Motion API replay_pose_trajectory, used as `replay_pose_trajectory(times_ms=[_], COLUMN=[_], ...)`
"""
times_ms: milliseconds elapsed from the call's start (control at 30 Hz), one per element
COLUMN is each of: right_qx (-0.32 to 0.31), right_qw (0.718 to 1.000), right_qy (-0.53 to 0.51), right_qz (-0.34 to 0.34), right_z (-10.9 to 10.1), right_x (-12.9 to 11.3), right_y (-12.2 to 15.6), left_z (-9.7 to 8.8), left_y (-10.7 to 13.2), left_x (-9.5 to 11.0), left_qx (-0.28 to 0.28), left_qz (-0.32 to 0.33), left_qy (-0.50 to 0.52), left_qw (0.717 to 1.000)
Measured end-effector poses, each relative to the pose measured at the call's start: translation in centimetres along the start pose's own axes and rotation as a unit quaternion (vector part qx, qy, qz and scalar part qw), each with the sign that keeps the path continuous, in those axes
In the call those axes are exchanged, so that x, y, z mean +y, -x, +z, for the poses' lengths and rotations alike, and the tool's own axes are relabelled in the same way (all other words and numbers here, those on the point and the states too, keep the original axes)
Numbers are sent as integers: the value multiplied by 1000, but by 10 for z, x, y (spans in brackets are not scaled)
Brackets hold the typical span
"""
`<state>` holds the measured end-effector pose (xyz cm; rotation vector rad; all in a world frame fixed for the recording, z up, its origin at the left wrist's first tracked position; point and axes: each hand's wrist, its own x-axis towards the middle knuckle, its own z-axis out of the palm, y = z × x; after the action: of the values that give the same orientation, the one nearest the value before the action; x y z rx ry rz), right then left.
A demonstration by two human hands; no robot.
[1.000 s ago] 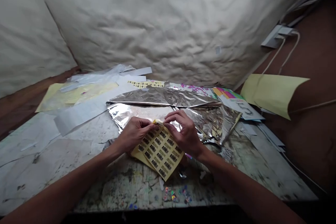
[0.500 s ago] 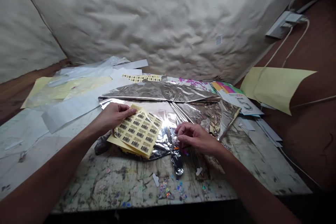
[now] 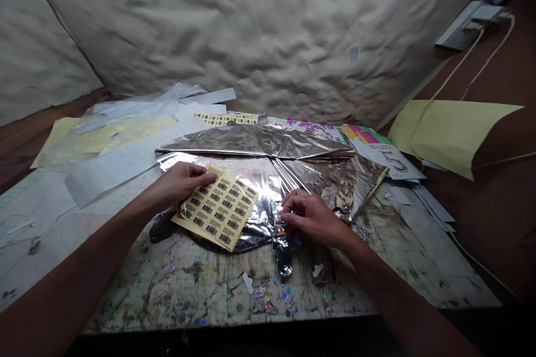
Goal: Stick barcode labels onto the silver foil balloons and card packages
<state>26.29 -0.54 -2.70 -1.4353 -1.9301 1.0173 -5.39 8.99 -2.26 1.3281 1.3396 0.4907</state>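
My left hand (image 3: 188, 181) pinches the upper left corner of a yellow sheet of barcode stickers (image 3: 221, 206) between thumb and fingers. More yellow paper shows beneath that sheet. A flat, creased silver foil balloon (image 3: 251, 148) lies under and behind it, with a dark shiny tail (image 3: 283, 259) pointing towards me. Over the balloon's near middle, my right hand (image 3: 307, 215) has thumb and forefinger brought together. A small label (image 3: 279, 221), clear or pale, shows at those fingertips; its print is too small to read.
Loose clear plastic (image 3: 146, 103) and white paper strips (image 3: 113, 170) cover the left side. Colourful printed cards (image 3: 385, 150) lie at the right, below a hanging yellow sheet (image 3: 452, 131). Sequins (image 3: 268, 298) and small white cutouts (image 3: 248, 283) are scattered near the front edge. A power strip (image 3: 469, 22) is on the right wall.
My view has shifted slightly. My right fingertips have come down a little against the balloon's near middle, and the small label shows more plainly there. My left hand keeps its hold on the sheet.
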Motion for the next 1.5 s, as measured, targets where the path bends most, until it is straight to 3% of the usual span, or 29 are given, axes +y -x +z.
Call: replay_pose_trajectory(times_ms=[233,367,467,567,667,767,867,967,1100,1233,1367,1500], right_qx=[52,100,15,-82,-81,-57,-37,-46,-137,-188,-123,-63], right_qw=[994,985,969,946,934,937,953,965,982,969,978,992], right_qy=[92,128,194,222,222,182,137,110,-3,-153,-170,-95], right_qz=[-34,-59,-150,-222,-268,-294,-267,-231,-133,-45,-19,-48], right_z=[11,6,-6,-14,-12,-8,-8,-15,-32,-45,-45,-45], right_x=[-1,1,-6,-9,2,15,15,6,0,3,-1,-11], right_y=[1,5,16,26,28,22,16,8,-14,-38,-52,-61], left_z=[-1,-2,-7,-13,-11,-1,12,20,26,32,35,39], left_y=[-2,0,7,20,33,39,40,42,48,52,52,51], left_x=[-3,0,8,17,19,17,15,16,18,21,24,22], left_qx=[0,-4,-18,-76,-144,-246,-346,-394,-420,-414,-389,-391], left_qz=[9,20,30,49,88,114,115,117,130,189,212,213], left_qy=[1,-1,30,99,126,88,52,37,32,-4,-55,-57], left_qw=[1000,1000,999,991,978,959,930,911,897,890,895,894])
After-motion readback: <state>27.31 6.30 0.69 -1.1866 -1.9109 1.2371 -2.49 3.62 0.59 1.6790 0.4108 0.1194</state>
